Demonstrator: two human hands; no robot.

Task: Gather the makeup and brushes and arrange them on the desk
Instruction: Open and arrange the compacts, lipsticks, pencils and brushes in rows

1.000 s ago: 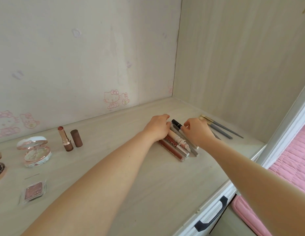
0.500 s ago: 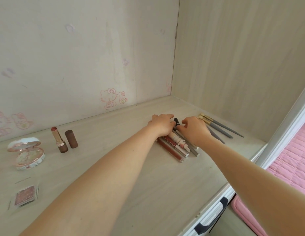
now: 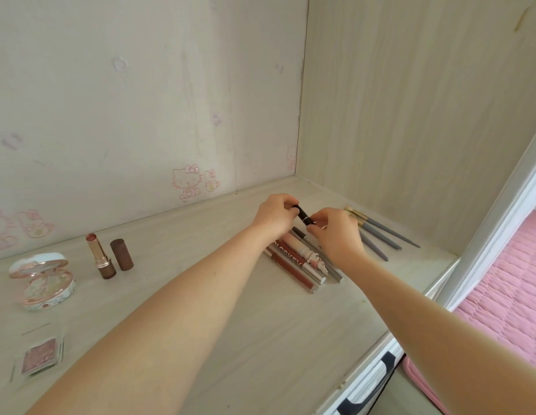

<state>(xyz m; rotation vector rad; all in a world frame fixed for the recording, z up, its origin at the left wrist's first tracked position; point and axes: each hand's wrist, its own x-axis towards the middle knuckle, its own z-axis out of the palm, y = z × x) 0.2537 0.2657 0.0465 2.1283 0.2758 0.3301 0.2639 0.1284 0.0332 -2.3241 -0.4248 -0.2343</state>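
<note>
A black makeup pen is lifted a little above the desk. My left hand pinches its far end and my right hand pinches its near end. Below the hands lies a row of lip-gloss tubes and pencils, side by side. Three grey brushes with gold ferrules lie to the right of them. An uncapped lipstick and its brown cap stand at the left.
A round pink compact sits ajar at the far left, with a square blush pan in front of it. Walls close the desk at the back and right. A drawer handle and a pink bed lie beyond the front right edge.
Both hands rose off the row of tubes, lifting the black pen between them. The camera view shifted slightly, so the compact moved right in frame.
</note>
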